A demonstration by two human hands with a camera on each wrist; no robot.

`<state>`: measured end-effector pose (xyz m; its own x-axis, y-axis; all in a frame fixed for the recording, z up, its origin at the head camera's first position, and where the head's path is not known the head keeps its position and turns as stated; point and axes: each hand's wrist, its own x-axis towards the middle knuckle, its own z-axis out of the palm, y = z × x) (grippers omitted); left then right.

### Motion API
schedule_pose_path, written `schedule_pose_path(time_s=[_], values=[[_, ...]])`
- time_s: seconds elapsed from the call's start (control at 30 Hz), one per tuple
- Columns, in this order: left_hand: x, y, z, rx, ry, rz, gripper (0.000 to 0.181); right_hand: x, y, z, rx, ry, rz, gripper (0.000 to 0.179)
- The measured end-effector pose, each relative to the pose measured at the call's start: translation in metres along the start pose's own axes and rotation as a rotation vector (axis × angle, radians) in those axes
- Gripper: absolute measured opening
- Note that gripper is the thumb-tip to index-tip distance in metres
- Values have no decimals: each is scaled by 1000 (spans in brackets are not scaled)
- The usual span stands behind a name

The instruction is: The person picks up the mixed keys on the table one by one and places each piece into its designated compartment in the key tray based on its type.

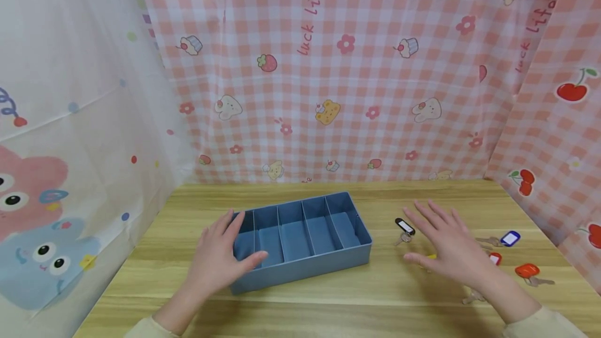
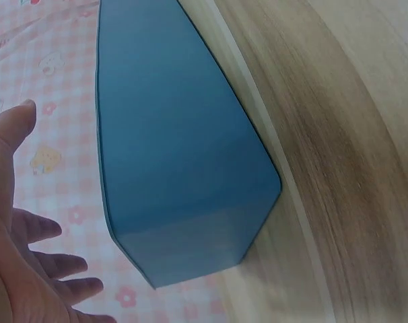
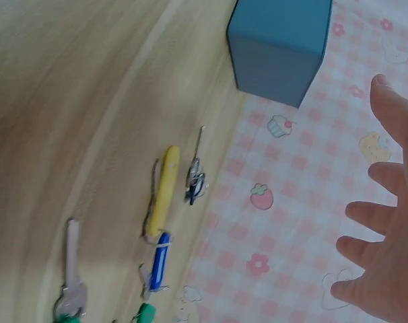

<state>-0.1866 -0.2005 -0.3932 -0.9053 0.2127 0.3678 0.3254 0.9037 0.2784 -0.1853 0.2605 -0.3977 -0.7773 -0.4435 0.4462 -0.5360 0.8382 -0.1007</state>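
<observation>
Pink gingham cloth (image 1: pixel 300 85) hangs behind a pale wood-grain table (image 1: pixel 319 309).

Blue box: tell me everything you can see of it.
The blue box is rectangular, open-topped and smooth, seemingly plastic. Four dividers split it into five compartments in a row. It stands upright on the wood-grain table, angled so its right end lies farther back. The left hand hovers by its left end, apparently not touching it.

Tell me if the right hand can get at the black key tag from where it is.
Likely yes: the right hand looks empty, near the black key tag in the head view, and I see nothing blocking the gap between them.
</observation>
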Motion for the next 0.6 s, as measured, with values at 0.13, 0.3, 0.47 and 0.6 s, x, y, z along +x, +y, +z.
schedule_pose_path(time_s=[0.13, 0.3, 0.47, 0.6], values=[[0, -5, -1, -75, -6, -27, 97, -3, 6, 1, 10, 38, -13, 97], [1, -13, -4, -131, -18, -56, 100, -6, 13, 2, 25, 91, -29, 97], [2, -22, -6, -186, -30, -100, 101, -9, 17, 2, 55, 149, -51, 92], [3, -28, -10, -246, -60, -173, 99, -12, 21, 1, 78, 171, -52, 85]])
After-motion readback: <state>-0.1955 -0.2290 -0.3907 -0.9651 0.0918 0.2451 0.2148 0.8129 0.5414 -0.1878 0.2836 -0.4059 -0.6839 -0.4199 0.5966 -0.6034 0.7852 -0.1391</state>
